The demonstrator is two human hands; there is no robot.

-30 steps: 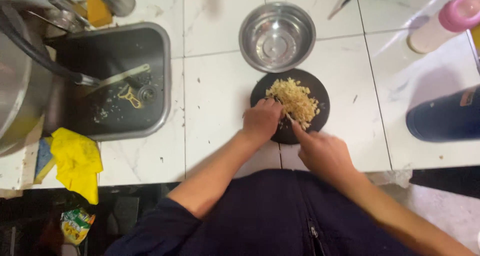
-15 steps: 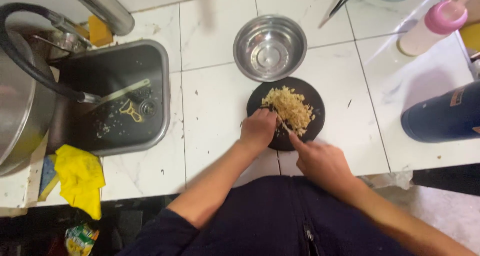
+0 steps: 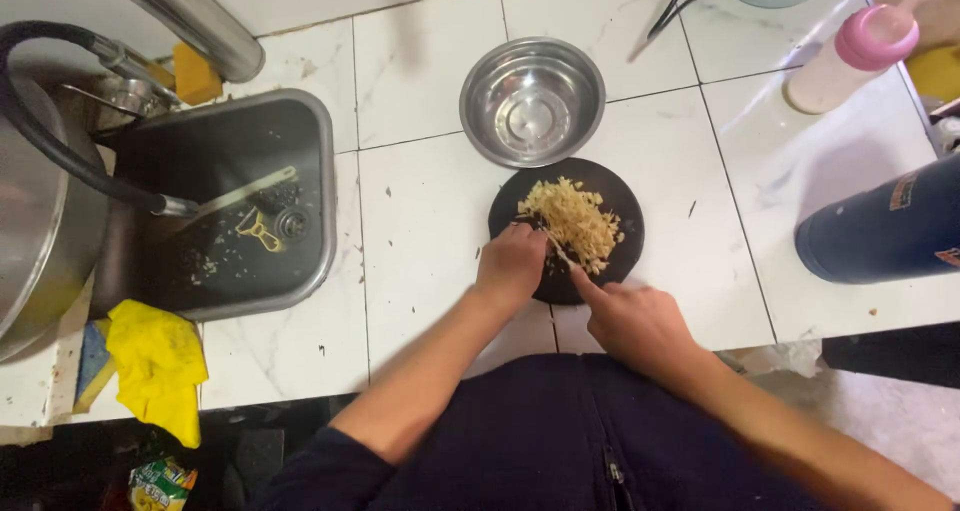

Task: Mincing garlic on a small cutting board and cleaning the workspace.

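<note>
A round black cutting board (image 3: 618,193) lies on the white tiled counter, with a heap of finely chopped pale yellow food (image 3: 573,221) on it. My right hand (image 3: 630,319) grips a knife (image 3: 556,248) whose blade rests at the near edge of the heap. My left hand (image 3: 510,264) sits curled on the board's left side, its fingers against the food beside the blade.
An empty steel bowl (image 3: 532,101) stands just behind the board. A steel sink (image 3: 228,201) with a hose and a peeler is at left, a yellow cloth (image 3: 150,361) near its front. A dark blue bottle (image 3: 885,226) and a pink-capped bottle (image 3: 850,56) stand at right.
The view has shifted slightly. Both hands stay at the board with small chopping movements, and the heap looks much the same.
</note>
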